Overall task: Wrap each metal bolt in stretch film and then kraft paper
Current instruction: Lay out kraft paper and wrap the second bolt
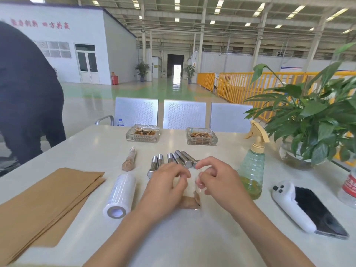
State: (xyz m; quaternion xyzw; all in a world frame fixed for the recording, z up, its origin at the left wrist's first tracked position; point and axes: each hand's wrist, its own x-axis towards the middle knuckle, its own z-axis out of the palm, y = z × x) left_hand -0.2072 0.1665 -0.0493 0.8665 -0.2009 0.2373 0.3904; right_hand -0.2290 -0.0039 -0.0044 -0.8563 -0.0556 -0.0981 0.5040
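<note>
Several bare metal bolts (pixel 174 160) lie side by side in the middle of the table. Just in front of them, my left hand (pixel 165 187) and my right hand (pixel 215 182) pinch a small bundle (pixel 195 198) from both sides. It looks brown like kraft paper with clear film around it, and its contents are hidden. A roll of stretch film (pixel 120 194) lies left of my left hand. A stack of kraft paper sheets (pixel 44 205) is at the near left. One finished brown-wrapped bolt (pixel 129 159) rests behind the roll.
Two glass ashtrays (pixel 143 133) (pixel 201 136) stand at the table's far side. To the right are a green spray bottle (pixel 251 170), a potted plant (pixel 312 120), a phone with a white device (pixel 306 209) and a water bottle (pixel 349 186). A person in dark clothes (pixel 25 97) stands at the left.
</note>
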